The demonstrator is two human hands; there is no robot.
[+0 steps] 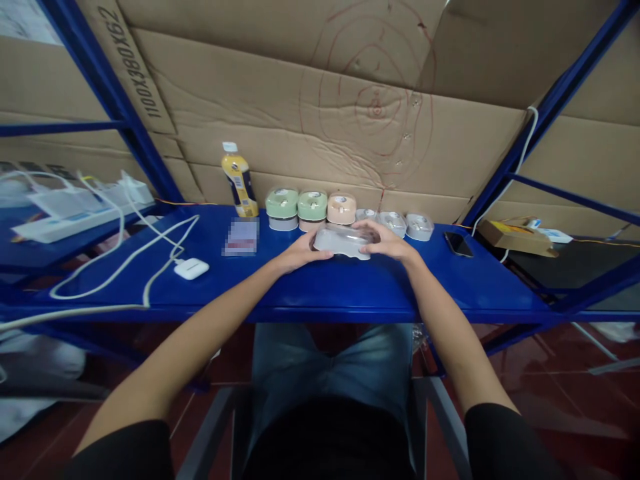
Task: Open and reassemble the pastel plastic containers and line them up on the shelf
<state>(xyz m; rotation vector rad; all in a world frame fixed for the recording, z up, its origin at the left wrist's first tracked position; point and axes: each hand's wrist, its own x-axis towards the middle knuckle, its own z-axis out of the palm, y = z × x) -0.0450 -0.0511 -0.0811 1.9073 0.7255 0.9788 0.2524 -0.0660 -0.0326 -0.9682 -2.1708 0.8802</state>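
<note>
Between my two hands is a translucent greyish-white plastic container [343, 241] with a wavy lower edge, held just above the blue shelf. My left hand [303, 251] grips its left end, thumb along the near side. At the right end, my right hand [387, 240] wraps round it with the thumb in front. Behind stand small lidded boxes: a green box [282, 202], a second green box [313, 205] and a peach box [341, 208], each on another box. Several clear-topped grey boxes [419, 227] sit to their right, partly behind my right hand.
On the blue shelf [300, 293], a yellow drink bottle [240, 180] and a blurred card [241, 237] stand left. Further left lie a white earphone case [191, 268] and looping white cables [115, 293]. A phone [459, 244] and an open carton [517, 238] are right.
</note>
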